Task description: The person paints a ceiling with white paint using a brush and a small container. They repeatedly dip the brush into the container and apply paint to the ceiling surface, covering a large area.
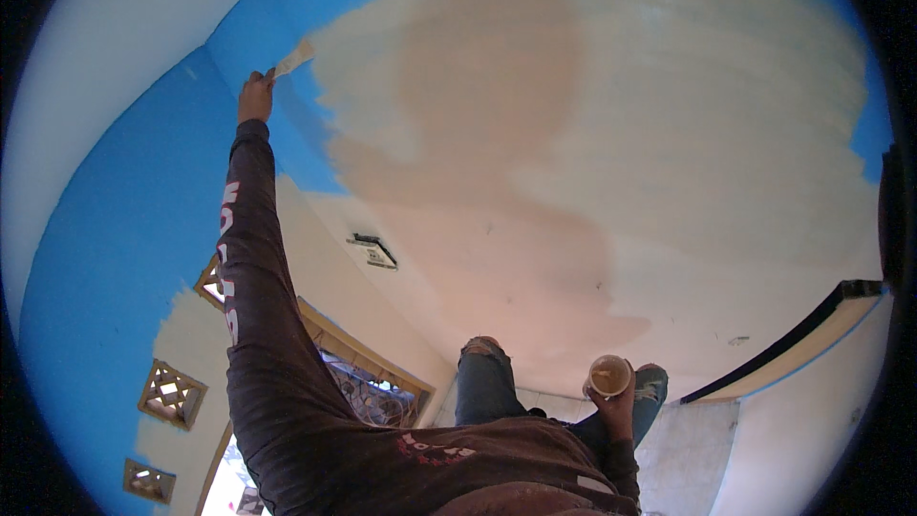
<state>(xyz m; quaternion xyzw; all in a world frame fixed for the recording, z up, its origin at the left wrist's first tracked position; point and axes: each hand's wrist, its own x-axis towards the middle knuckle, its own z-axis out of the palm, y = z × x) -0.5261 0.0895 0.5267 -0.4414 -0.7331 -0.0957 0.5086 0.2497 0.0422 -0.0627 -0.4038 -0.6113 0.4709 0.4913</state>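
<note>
Paintbrush [294, 59] clasped in left hand [256, 97] near wall corner [221, 70], paint cup [611, 364] in right hand's [617, 411] hold, we're apparently mid-coat. Edging next likely needs steadiness.

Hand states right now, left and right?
Left hand: closed, holding a paintbrush up at the wall's blue strip.
Right hand: holding a cup; its grip is partly hidden.

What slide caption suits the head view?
Left hand holds a pale flat paintbrush near a cream-and-blue wall; right hand, a round whitish cup.
</note>
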